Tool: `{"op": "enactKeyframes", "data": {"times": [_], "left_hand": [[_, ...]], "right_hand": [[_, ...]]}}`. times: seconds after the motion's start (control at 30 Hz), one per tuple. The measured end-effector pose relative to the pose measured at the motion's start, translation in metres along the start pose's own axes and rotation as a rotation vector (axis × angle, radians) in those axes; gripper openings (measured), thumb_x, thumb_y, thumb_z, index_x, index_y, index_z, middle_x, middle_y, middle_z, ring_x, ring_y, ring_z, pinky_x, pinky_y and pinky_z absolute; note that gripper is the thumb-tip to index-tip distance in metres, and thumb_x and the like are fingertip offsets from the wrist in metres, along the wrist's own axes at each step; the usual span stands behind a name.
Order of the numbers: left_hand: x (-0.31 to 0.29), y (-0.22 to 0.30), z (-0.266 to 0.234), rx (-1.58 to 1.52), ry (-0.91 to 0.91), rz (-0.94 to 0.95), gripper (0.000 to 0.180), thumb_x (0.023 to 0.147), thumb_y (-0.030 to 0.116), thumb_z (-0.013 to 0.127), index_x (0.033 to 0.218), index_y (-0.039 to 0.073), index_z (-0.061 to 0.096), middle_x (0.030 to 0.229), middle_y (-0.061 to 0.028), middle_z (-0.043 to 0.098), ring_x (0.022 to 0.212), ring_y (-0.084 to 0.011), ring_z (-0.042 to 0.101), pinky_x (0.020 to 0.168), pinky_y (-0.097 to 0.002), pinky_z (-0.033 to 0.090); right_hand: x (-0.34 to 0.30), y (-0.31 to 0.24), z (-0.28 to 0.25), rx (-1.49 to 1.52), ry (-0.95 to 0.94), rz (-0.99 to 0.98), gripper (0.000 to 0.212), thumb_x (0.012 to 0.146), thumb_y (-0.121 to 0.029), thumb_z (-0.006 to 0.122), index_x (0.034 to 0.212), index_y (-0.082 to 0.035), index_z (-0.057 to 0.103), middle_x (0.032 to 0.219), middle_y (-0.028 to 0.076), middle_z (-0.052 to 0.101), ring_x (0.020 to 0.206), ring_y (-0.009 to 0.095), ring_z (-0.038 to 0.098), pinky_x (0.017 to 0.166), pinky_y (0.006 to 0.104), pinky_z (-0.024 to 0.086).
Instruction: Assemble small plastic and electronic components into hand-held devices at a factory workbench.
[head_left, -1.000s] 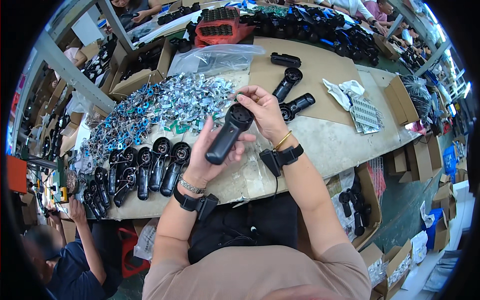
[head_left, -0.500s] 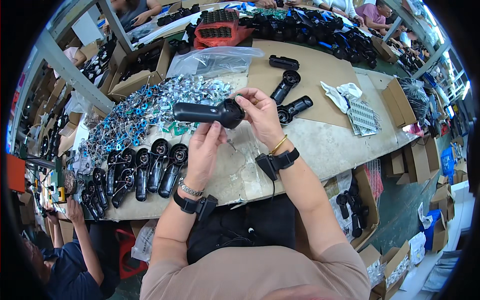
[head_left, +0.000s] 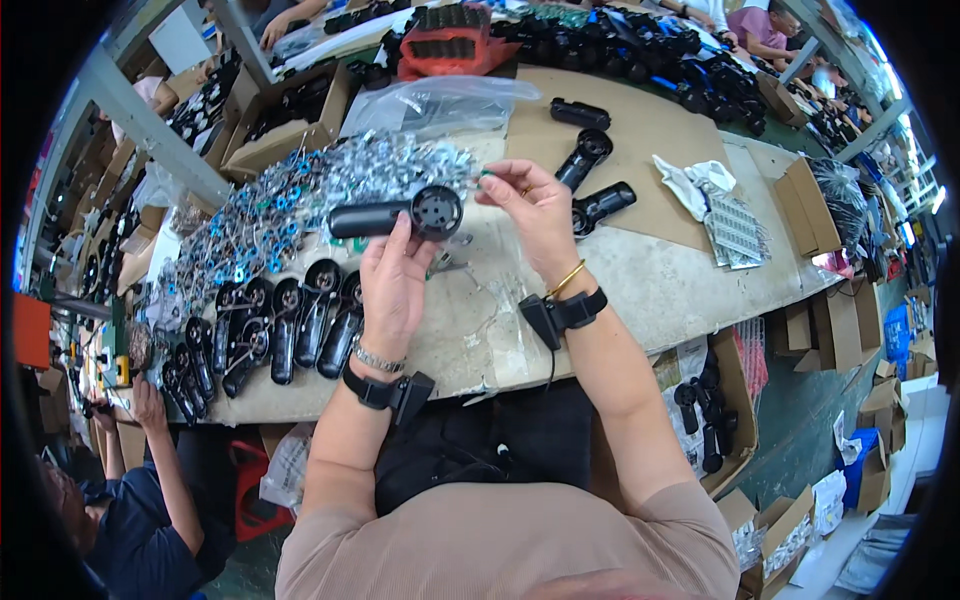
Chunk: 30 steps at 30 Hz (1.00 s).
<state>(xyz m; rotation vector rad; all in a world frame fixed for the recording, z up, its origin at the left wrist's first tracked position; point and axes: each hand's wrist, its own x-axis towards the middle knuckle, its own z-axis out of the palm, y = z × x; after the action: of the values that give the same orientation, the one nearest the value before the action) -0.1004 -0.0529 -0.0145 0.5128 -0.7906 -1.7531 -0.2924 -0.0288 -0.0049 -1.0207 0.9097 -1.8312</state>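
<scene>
My left hand (head_left: 393,275) is closed around a black plastic housing (head_left: 365,221), shaped like a handheld fan body with a round head and a straight handle. The housing lies level above the table, its round end toward my right hand and its face with holes turned to me. Thumb and forefinger of my right hand (head_left: 537,210) are pinched on a small green piece (head_left: 486,173), apart from the housing. Below and left, several open black housings with wires (head_left: 286,335) stand in a row. Behind the housing spreads a pile of wired motors and small parts (head_left: 290,215).
Black housing parts (head_left: 590,150) lie on a cardboard sheet (head_left: 660,140) at the far right. White gloves (head_left: 688,183) rest beside silvery-green sheets (head_left: 738,235). A metal post (head_left: 150,135) rises at the left. A co-worker (head_left: 150,520) sits at the lower left.
My right hand has drawn away from the housing to the right, with the small green piece in its fingertips. My left hand has moved slightly left and turned the housing's round face toward me.
</scene>
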Motion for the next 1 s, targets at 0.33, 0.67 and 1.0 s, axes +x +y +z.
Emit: {"op": "enactKeyframes", "data": {"times": [0.33,0.67,1.0], "left_hand": [[0.0023,0.0053,0.0012,-0.025,-0.01,-0.001,0.016,0.104,0.016,0.058,0.107,0.002,0.065,0.109,-0.0109,0.071,0.1,-0.0205,0.069,0.09,-0.036,0.056],[-0.0007,0.0056,0.0033,-0.075,-0.025,-0.022,0.015,0.103,0.016,0.06,0.106,0.002,0.065,0.107,-0.0117,0.072,0.099,-0.0205,0.07,0.09,-0.0363,0.056],[-0.0008,0.007,-0.0009,-0.046,-0.039,-0.004,0.01,0.098,0.009,0.066,0.105,0.002,0.066,0.106,-0.0105,0.072,0.098,-0.0192,0.07,0.087,-0.0345,0.057]], "right_hand": [[-0.0037,-0.0072,0.0076,-0.129,-0.112,-0.089,0.021,0.093,-0.002,0.071,0.112,0.004,0.067,0.107,0.011,0.074,0.093,0.015,0.07,0.089,0.029,0.057],[-0.0051,-0.0049,0.0038,-0.163,-0.123,-0.128,0.021,0.092,0.0,0.071,0.112,0.004,0.067,0.108,0.012,0.074,0.096,0.014,0.069,0.09,0.0281,0.056],[-0.007,-0.0069,0.0035,-0.255,-0.23,-0.188,0.018,0.09,0.002,0.072,0.108,0.002,0.07,0.106,0.008,0.073,0.096,0.013,0.067,0.09,0.0272,0.054]]}}
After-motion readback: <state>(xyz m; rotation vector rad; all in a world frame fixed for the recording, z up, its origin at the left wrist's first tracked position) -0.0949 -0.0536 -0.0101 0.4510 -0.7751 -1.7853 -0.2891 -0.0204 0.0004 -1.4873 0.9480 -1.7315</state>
